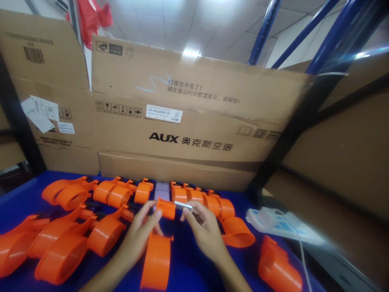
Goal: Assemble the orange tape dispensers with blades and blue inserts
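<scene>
Pinched in my left hand [145, 221] is an orange plastic piece [166, 209] with a short upright tab-like end. A wide orange band [156, 261] hangs just below that hand; whether the two are one part is hidden by the fingers. My right hand [202, 225] grips a short silver metal bar [183, 205] between thumb and fingers. The bar's left end meets or nearly meets the right edge of the orange piece; I cannot tell whether it is inside.
Orange looped parts with dark ends [71, 194] lie in rows on the blue surface [188, 259]. Behind stands a phone [162, 190] against a large cardboard box [188, 121]. A white power strip [284, 225] with a cable lies at right, near another orange part [278, 265].
</scene>
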A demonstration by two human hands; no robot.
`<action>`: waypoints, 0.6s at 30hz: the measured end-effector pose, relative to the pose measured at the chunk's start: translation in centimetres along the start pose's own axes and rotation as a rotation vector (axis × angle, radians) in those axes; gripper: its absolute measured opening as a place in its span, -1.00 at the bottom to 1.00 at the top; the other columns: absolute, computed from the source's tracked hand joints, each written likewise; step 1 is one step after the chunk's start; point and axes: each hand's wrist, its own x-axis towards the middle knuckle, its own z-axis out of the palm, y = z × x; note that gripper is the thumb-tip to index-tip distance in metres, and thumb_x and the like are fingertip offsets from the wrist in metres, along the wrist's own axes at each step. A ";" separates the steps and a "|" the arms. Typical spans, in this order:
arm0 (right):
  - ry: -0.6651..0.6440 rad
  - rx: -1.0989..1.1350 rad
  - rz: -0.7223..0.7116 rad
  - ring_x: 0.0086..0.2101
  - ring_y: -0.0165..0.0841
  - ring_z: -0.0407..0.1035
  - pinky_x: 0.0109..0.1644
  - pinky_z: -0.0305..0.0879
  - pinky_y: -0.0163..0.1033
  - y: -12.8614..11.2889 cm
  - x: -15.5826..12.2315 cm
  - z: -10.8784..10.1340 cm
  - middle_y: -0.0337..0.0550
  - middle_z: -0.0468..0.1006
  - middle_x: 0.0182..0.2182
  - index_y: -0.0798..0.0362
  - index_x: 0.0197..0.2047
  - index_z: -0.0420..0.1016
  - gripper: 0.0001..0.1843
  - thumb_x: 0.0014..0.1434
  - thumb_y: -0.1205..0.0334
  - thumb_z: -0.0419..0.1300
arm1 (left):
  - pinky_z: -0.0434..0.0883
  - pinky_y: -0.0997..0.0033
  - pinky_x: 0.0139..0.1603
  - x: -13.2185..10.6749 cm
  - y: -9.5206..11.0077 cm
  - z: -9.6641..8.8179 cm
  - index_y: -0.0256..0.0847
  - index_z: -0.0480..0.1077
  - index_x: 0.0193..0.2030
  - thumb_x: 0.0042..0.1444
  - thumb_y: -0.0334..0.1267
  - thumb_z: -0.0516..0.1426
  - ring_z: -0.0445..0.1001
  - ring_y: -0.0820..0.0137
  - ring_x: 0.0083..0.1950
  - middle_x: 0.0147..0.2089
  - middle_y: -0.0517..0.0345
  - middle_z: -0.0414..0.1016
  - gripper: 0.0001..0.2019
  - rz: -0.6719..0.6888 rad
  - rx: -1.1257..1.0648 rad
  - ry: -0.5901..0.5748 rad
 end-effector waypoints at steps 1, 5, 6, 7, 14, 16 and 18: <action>-0.011 -0.004 0.002 -0.38 -0.31 0.41 -0.24 0.29 -0.27 0.0 0.0 -0.1 -0.22 0.53 -0.44 0.03 -0.31 0.48 -0.71 0.30 -0.01 0.22 | 0.38 0.44 -0.38 0.0 -0.1 0.0 -0.18 0.36 0.15 0.16 0.14 0.18 0.45 0.34 -0.50 -0.56 0.24 0.49 -0.45 -0.005 0.012 -0.015; -0.036 0.016 0.013 -0.40 -0.33 0.40 -0.26 0.29 -0.28 0.2 0.0 0.2 -0.23 0.53 -0.45 0.03 -0.30 0.49 -0.71 0.30 -0.02 0.23 | 0.38 0.42 -0.36 0.1 -0.7 -0.1 -0.18 0.33 0.21 0.16 0.17 0.17 0.48 0.32 -0.47 -0.54 0.20 0.52 -0.40 -0.021 0.043 -0.033; -0.035 0.024 0.017 -0.41 -0.33 0.40 -0.27 0.29 -0.28 0.4 0.0 0.3 -0.23 0.53 -0.46 0.03 -0.31 0.50 -0.70 0.29 -0.03 0.23 | 0.38 0.43 -0.37 0.1 -0.8 0.0 -0.18 0.33 0.21 0.15 0.17 0.18 0.48 0.31 -0.47 -0.54 0.20 0.52 -0.39 -0.022 0.045 -0.028; -0.031 0.034 0.020 -0.41 -0.33 0.40 -0.27 0.30 -0.28 0.6 0.0 0.5 -0.22 0.53 -0.46 0.04 -0.31 0.51 -0.70 0.29 -0.03 0.24 | 0.37 0.44 -0.38 0.1 -0.8 0.1 -0.18 0.34 0.20 0.14 0.18 0.18 0.48 0.31 -0.47 -0.54 0.20 0.53 -0.39 -0.022 0.045 -0.024; 0.187 0.117 0.029 -0.28 -0.22 0.47 -0.26 0.42 -0.21 1.7 0.3 0.6 -0.10 0.62 -0.29 0.01 -0.16 0.61 -0.66 0.11 -0.05 0.39 | 0.32 0.49 -0.45 -0.2 0.0 0.6 -0.14 0.39 -0.02 0.17 0.17 0.17 0.41 0.38 -0.53 -0.54 0.25 0.50 -0.56 -0.015 -0.044 0.043; 0.197 0.106 0.040 -0.34 -0.23 0.46 -0.37 0.39 -0.23 1.6 0.3 0.3 -0.09 0.64 -0.29 0.00 -0.17 0.65 -0.67 0.13 -0.06 0.37 | 0.31 0.51 -0.46 -0.1 0.0 0.6 -0.14 0.39 -0.06 0.16 0.17 0.18 0.40 0.40 -0.54 -0.53 0.26 0.50 -0.57 -0.028 -0.062 0.065; 0.187 0.091 0.038 -0.39 -0.25 0.45 -0.43 0.36 -0.24 1.4 0.3 0.1 -0.10 0.65 -0.32 -0.02 -0.16 0.68 -0.68 0.15 -0.06 0.35 | 0.31 0.52 -0.45 0.0 -0.1 0.5 -0.14 0.38 -0.05 0.17 0.16 0.17 0.40 0.41 -0.53 -0.53 0.25 0.50 -0.57 -0.021 -0.062 0.068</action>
